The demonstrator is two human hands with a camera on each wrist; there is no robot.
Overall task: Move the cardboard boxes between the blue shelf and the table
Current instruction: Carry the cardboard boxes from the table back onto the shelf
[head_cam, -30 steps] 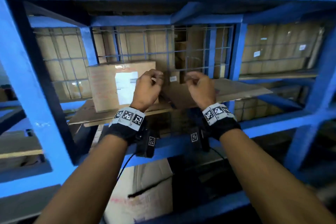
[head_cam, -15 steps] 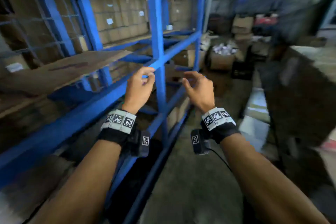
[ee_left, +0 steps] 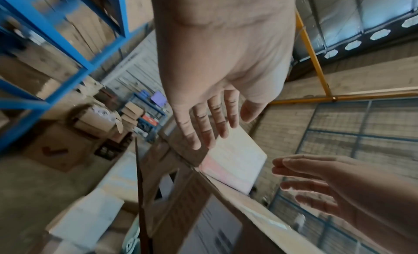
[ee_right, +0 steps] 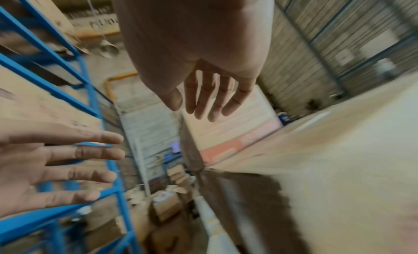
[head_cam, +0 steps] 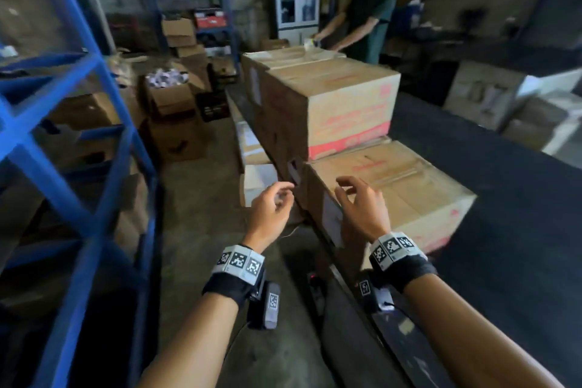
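Observation:
Several cardboard boxes stand on the dark table (head_cam: 504, 198). The nearest box (head_cam: 403, 189) lies low at the table's front left edge. A taller box with red print (head_cam: 340, 107) stands behind it. My left hand (head_cam: 274, 205) hovers with relaxed fingers over the floor, just left of the nearest box's corner. My right hand (head_cam: 359, 198) hovers over that box's near left top edge, fingers loosely spread and holding nothing. Both wrist views show straight, empty fingers: the left hand (ee_left: 210, 125) and the right hand (ee_right: 203, 100). The blue shelf (head_cam: 78, 136) stands at my left.
Another person (head_cam: 362, 6) works at the table's far end. Open and shut cartons (head_cam: 176, 110) crowd the floor in the aisle between shelf and table. White flat boxes (head_cam: 255, 180) lie on the floor against the table's side. More boxes sit at the right (head_cam: 519, 110).
The view has swung from the blue shelf's inside to the right, onto the table. Both empty hands came away from the shelf and now hover at the nearest box on the table.

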